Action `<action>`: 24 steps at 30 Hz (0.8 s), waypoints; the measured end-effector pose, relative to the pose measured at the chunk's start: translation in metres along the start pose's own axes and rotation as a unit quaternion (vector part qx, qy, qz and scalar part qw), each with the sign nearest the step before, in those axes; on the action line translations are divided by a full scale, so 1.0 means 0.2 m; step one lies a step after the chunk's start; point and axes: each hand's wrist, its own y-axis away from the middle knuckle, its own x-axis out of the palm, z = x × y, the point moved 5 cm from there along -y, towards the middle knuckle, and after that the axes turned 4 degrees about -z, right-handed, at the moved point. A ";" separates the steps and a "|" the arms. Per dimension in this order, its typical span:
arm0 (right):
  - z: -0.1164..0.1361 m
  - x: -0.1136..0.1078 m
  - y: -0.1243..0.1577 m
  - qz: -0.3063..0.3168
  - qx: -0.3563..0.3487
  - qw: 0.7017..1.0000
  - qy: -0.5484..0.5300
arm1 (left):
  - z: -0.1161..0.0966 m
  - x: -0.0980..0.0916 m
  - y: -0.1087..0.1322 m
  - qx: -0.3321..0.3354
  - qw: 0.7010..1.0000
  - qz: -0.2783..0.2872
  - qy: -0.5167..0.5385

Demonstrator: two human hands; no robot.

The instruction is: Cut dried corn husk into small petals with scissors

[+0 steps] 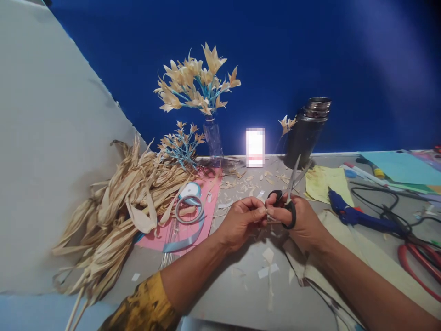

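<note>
Both forearms reach in from the near edge of the surface [241, 296], the left in a patterned yellow sleeve [144, 303] and the right bare as far as it shows, and they angle inward until the hands meet over the middle. The left hand [243, 218] lies with its back partly upward, wrist fairly straight, its thumb and forefinger drawn together in a tight pinch; whatever sits between those tips is too small to tell. The right hand [301, 220] mirrors it, its thumb tip pressed up to the left one's. Its fingers are curled, with the black-handled scissors [293, 181] caught among them, the blades parted and aimed up toward the far edge.

Dried husks [138, 197] heap toward the left side of the surface, partly over a pink sheet [208, 216] that carries a ribbon roll [190, 189]. Along the far edge stand a clear bottle of pale flowers [214, 138], a bright phone [255, 147] and a dark flask [306, 131]. Toward the right edge lies a blue glue gun [361, 218].
</note>
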 end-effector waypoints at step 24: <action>0.02 -0.05 -0.03 -0.051 -0.017 0.998 0.030 | 0.00 -0.02 -0.01 -0.011 0.998 -0.023 0.065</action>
